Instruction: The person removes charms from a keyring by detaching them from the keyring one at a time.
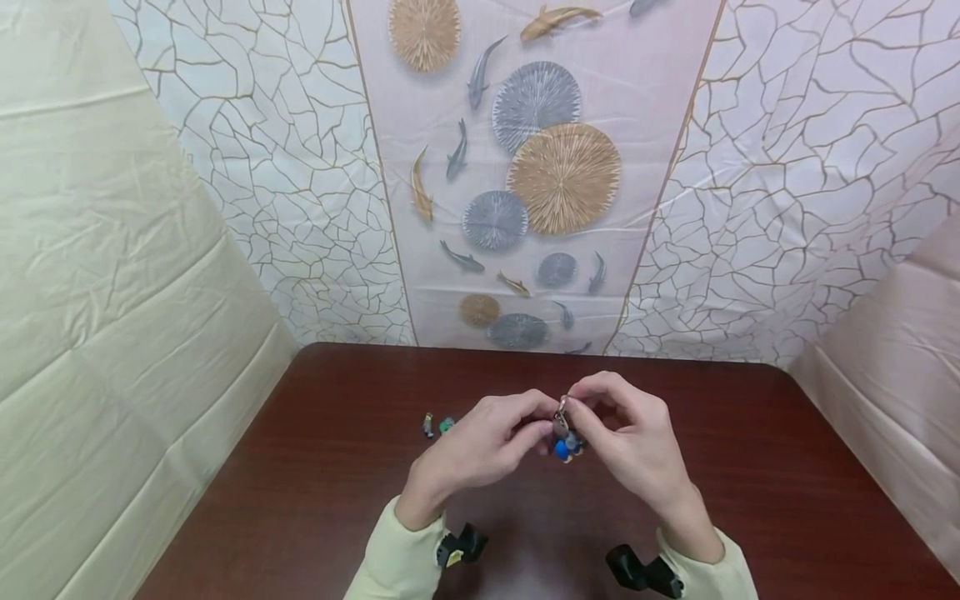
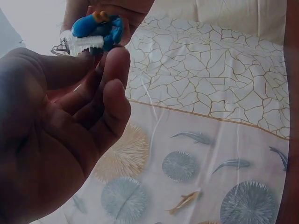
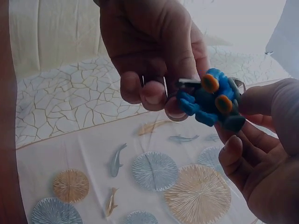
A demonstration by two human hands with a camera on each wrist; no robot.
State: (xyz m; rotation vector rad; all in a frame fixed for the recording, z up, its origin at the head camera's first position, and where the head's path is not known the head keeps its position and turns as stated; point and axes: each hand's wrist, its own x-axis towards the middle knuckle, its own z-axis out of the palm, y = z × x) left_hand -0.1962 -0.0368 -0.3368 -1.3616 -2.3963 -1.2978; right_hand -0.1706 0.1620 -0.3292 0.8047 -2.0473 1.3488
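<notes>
A small blue keychain figure (image 1: 562, 451) hangs between the two hands above the table. Its metal clasp (image 1: 562, 410) points upward, and orange round parts show on the figure (image 3: 204, 105) in the right wrist view. From the left, my left hand (image 1: 483, 437) pinches the keychain near the clasp between thumb and forefinger. My right hand (image 1: 633, 442) pinches the top of the clasp with thumb and forefinger. In the left wrist view a clear, whitish piece (image 2: 84, 45) lies along the figure. The fingertips partly cover the keychain.
Beyond my left hand, a small figure (image 1: 428, 425) with a yellow top and a green item (image 1: 447, 424) lie on the dark brown table (image 1: 345, 500). A patterned cloth (image 1: 525, 275) hangs behind the table's far edge, with pale cloth at both sides.
</notes>
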